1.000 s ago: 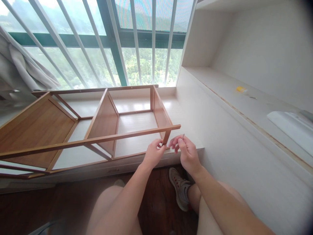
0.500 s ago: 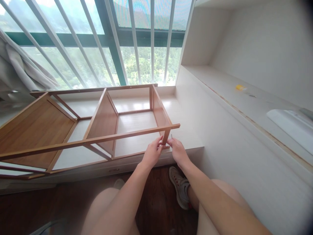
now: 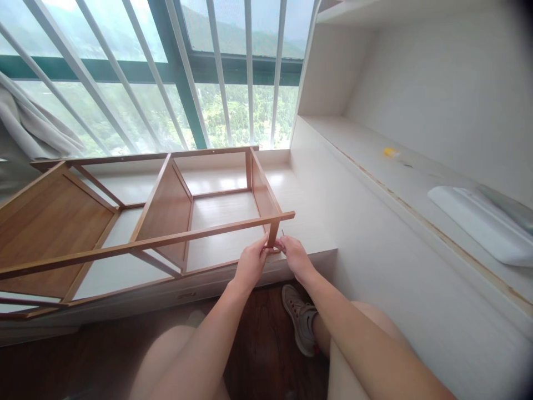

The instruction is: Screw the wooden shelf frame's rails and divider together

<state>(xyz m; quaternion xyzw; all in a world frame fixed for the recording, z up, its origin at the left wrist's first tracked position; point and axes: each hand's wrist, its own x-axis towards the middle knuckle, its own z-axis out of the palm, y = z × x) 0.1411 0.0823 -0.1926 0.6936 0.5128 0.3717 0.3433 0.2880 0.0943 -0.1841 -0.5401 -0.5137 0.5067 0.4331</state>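
A brown wooden shelf rack [image 3: 216, 229] lies on its side on the pale window ledge, its panels standing between long rails. At its near right corner, my left hand [image 3: 252, 261] is closed round the short end bar, fingers behind the wood. My right hand [image 3: 296, 256] pinches a small hex key [image 3: 282, 232] on the right side of that corner; only a thin metal end sticks up above the fingers. The fingertips of both hands almost meet at the bar's lower end. Where the key meets the wood is hidden by the fingers.
Barred windows [image 3: 233, 83] rise behind the ledge, with a grey curtain [image 3: 31, 122] at left. On the white shelf [image 3: 353, 141] at right lie a small yellow item [image 3: 390, 151], a thin dark piece [image 3: 408, 165] and a white plastic object [image 3: 478, 222]. Below is dark wooden floor [image 3: 262, 333].
The camera view has shifted slightly, so the rack and both hands appear a little further left. Both hands stay at the same corner, and my right fingers have shifted slightly round the key.
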